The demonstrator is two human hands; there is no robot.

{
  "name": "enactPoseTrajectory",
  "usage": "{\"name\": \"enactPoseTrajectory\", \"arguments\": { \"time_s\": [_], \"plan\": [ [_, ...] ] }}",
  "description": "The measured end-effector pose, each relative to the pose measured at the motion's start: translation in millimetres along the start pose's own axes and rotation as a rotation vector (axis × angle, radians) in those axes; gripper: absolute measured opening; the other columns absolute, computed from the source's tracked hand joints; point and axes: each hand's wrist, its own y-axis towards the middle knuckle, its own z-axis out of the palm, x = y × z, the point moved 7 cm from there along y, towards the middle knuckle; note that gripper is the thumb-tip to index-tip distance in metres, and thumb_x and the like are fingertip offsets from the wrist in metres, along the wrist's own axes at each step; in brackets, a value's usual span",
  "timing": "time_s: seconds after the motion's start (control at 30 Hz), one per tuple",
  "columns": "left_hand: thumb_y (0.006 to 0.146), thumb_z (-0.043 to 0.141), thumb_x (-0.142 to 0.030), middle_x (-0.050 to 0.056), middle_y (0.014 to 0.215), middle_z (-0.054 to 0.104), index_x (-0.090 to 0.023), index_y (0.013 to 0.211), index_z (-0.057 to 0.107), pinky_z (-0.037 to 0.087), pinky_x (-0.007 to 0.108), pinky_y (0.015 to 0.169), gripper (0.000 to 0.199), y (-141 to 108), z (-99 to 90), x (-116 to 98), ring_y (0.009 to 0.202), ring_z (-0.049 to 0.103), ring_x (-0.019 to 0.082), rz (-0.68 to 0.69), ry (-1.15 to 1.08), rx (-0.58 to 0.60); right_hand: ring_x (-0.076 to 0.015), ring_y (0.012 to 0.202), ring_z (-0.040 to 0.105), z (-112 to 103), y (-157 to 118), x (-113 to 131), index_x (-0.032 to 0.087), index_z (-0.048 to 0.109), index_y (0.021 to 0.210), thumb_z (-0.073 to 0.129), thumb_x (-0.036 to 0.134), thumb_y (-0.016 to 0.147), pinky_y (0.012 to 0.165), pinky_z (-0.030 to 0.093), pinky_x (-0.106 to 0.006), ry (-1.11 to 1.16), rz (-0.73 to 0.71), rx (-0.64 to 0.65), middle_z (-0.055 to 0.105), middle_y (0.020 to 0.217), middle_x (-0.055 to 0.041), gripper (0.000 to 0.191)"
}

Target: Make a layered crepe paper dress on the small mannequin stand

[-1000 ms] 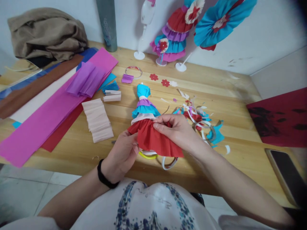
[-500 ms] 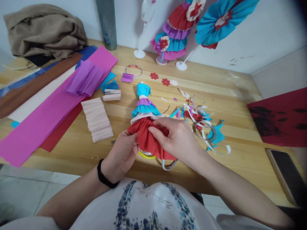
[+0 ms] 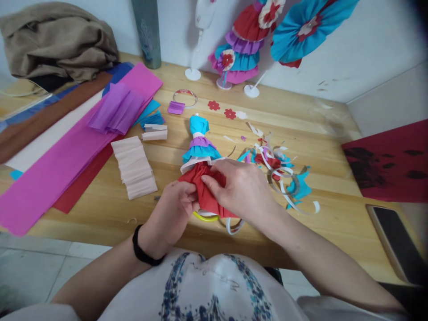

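Observation:
A small layered paper dress [image 3: 200,147], blue, purple and white, lies on the wooden table with its top pointing away from me. Gathered red crepe paper [image 3: 209,194] overlaps its lower end. My left hand [image 3: 172,209] pinches the red paper's left side, fingers partly hidden beneath it. From the right, my right hand [image 3: 242,187] grips the same paper near the dress's white layer, thumb on top. Partly under the red paper are a yellow ring [image 3: 206,218] and a white tape roll [image 3: 234,226].
Crepe strips, among them a long pink one [image 3: 67,151], and a pleated cream piece [image 3: 134,167] lie left. Paper scraps [image 3: 274,162] sit right, a phone [image 3: 394,240] at far right. Behind stand a finished layered dress [image 3: 245,44] and a green cylinder [image 3: 147,33].
The red paper is bunched more tightly and its lower right edge has drawn in. Both hands have shifted slightly, the right one a little leftward. The whole view has moved slightly.

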Motion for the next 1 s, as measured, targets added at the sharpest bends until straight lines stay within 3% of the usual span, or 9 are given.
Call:
{"name": "enactPoseTrajectory", "arguments": {
  "time_s": [0.17,0.27,0.47,0.67,0.8,1.0],
  "plan": [
    [0.084,0.060,-0.024,0.005,0.077,0.073,-0.015,0.086,0.071,0.055,0.030,0.073,0.015,1,5.7,-5,0.075,0.069,0.019,0.017,-0.034,0.034,-0.0272,0.078,0.070,-1,0,2,0.017,0.070,0.093,0.054,0.034,0.091,0.058,0.034,-0.032,-0.021,-0.014,-0.002,0.076,0.091,-0.0109,0.023],
    [0.085,0.066,-0.026,0.005,0.088,0.075,-0.016,0.094,0.072,0.054,0.029,0.078,0.015,4,10.8,-3,0.085,0.070,0.020,0.046,0.012,0.107,-0.0276,0.078,0.071,0,0,3,0.017,0.070,0.094,0.056,0.034,0.090,0.059,0.036,-0.033,-0.007,-0.023,0.004,0.076,0.092,-0.0114,0.023],
    [0.085,0.066,-0.012,0.006,0.087,0.075,-0.010,0.094,0.072,0.052,0.022,0.071,0.011,9,-1.2,1,0.073,0.067,0.012,0.039,0.033,-0.054,-0.0300,0.084,0.072,-1,-3,-2,0.016,0.071,0.094,0.055,0.032,0.091,0.069,0.047,-0.037,0.112,-0.022,0.004,0.077,0.094,-0.0125,0.023],
    [0.087,0.061,-0.012,0.006,0.086,0.075,-0.012,0.093,0.073,0.051,0.024,0.068,0.014,8,1.7,3,0.071,0.068,0.014,-0.021,-0.009,-0.020,-0.0322,0.095,0.073,-7,-7,-9,0.017,0.074,0.100,0.055,0.030,0.090,0.081,0.052,-0.042,0.286,-0.036,-0.024,0.077,0.104,-0.0131,0.025],
    [0.090,0.057,-0.011,0.005,0.082,0.075,-0.011,0.090,0.072,0.051,0.022,0.064,0.014,6,1.6,3,0.066,0.067,0.013,-0.042,-0.033,-0.072,-0.0301,0.085,0.073,-12,-10,-14,0.016,0.073,0.106,0.057,0.029,0.087,0.075,0.052,-0.040,0.317,-0.013,-0.070,0.078,0.097,-0.0125,0.028],
    [0.089,0.058,-0.013,0.005,0.081,0.073,-0.014,0.087,0.067,0.055,0.022,0.066,0.010,9,4.4,3,0.066,0.066,0.012,-0.053,-0.124,-0.022,-0.0153,0.057,0.060,-11,-7,-15,0.017,0.072,0.085,0.057,0.027,0.086,0.057,0.043,-0.029,0.548,0.000,0.006,0.073,0.072,-0.0035,0.019]
  ]
}}
